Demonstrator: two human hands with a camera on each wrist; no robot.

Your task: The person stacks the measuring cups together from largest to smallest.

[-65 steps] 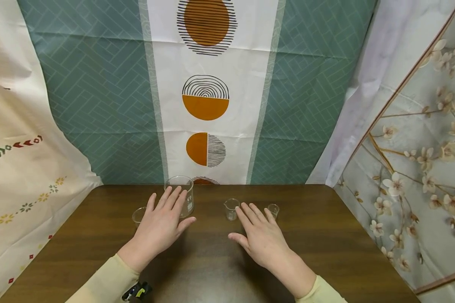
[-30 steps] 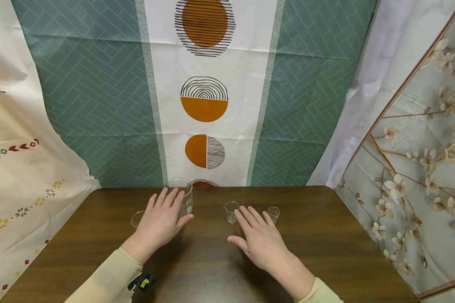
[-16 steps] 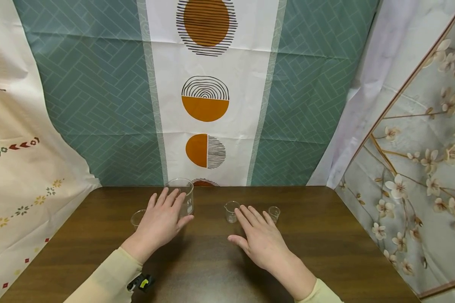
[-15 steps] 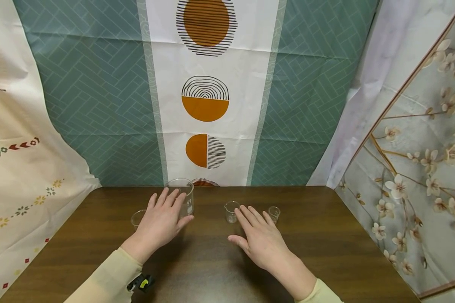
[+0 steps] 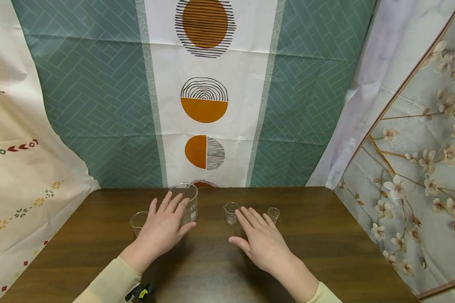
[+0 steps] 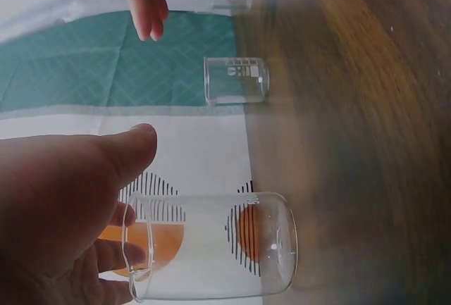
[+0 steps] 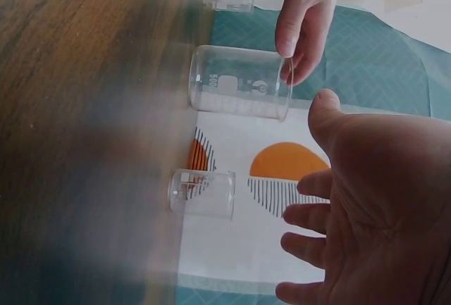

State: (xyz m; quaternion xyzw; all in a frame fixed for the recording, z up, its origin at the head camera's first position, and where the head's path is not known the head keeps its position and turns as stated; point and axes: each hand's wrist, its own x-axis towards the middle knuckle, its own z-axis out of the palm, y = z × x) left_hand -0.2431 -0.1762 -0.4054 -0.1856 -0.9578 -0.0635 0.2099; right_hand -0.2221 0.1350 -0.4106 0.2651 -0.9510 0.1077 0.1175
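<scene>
Beaker marked 500 (image 5: 193, 209), left of frame centre, shifts slightly right, perhaps nudged by the left hand (image 5: 161, 229), straight-fingered like the right hand (image 5: 264, 244), neither clamped on anything.

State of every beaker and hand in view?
Big beaker: upright, empty
Left beaker: upright, partly hidden in head view
Middle beaker: upright, empty
Right beaker: upright, contents unclear
Left hand: open, by big beaker; contact unclear
Right hand: open, holding nothing
</scene>
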